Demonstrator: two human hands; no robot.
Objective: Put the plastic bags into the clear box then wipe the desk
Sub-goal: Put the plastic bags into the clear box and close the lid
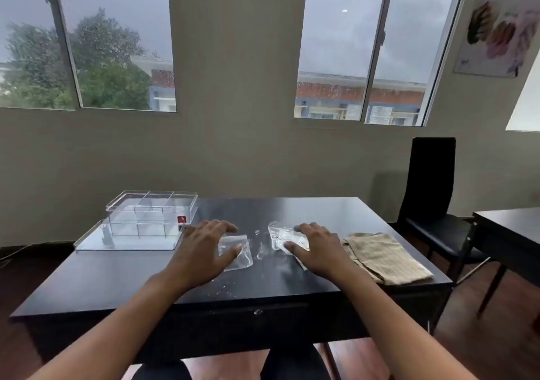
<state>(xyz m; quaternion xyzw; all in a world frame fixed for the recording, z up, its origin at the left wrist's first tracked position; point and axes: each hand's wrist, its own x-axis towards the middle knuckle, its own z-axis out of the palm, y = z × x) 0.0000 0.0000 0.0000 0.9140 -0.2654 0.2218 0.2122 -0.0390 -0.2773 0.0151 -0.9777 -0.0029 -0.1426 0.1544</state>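
My spread fingers (230, 254) rest on two clear plastic bags (236, 255); the divided clear acrylic box (152, 213) stands left.

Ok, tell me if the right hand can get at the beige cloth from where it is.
Probably yes. The right hand rests on a plastic bag, and the folded beige cloth lies just to its right on the desk. Nothing stands between them.
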